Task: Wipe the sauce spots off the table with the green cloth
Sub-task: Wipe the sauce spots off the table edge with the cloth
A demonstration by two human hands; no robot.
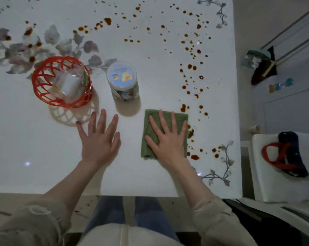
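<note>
On the left of the white counter stands a red basket with clear packets inside. Just right of it is a jar with a blue lid. In front of these the left hand lies flat on the bare counter, its fingers spread apart and holding nothing. Further right, the right hand presses flat on the green cloth, fingers apart. Brown sauce spots are scattered just beside the cloth's right edge and across the far part of the counter.
</note>
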